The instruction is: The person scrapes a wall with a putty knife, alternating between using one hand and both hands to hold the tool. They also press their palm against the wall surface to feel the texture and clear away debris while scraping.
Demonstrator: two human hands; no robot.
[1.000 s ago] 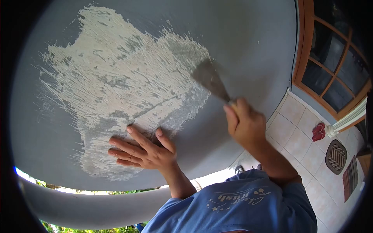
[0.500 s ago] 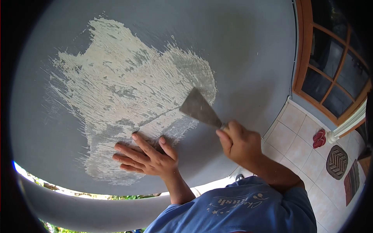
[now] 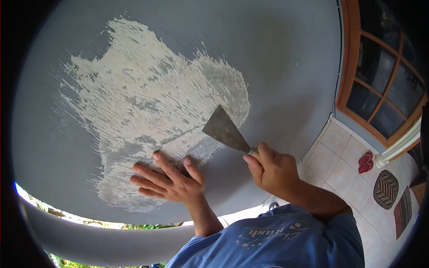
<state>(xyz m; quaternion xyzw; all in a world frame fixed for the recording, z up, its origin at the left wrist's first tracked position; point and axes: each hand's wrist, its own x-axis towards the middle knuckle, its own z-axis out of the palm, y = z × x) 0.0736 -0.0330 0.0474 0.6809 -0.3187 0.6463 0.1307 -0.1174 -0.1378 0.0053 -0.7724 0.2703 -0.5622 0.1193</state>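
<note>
My right hand (image 3: 276,169) is closed round the handle of a putty knife (image 3: 226,130), its broad metal blade pointing up and left over the lower right of a scraped patch (image 3: 134,89). That patch shows whitish, rough and streaked on the grey wall (image 3: 277,53), with the paint gone from it. Fingers spread, my left hand (image 3: 174,178) lies flat against the patch's lower part. A thin dark crack line (image 3: 178,135) runs between the left fingertips and the blade.
A wooden-framed window (image 3: 384,67) stands at the right. On the tiled floor (image 3: 348,156) are red sandals (image 3: 365,162), an oval mat (image 3: 385,189) and a striped mat (image 3: 402,214). A rounded grey ledge (image 3: 111,243) curves along the lower left, with greenery beyond.
My right hand and the putty knife have moved slightly down and left. My left hand stays in place on the wall.
</note>
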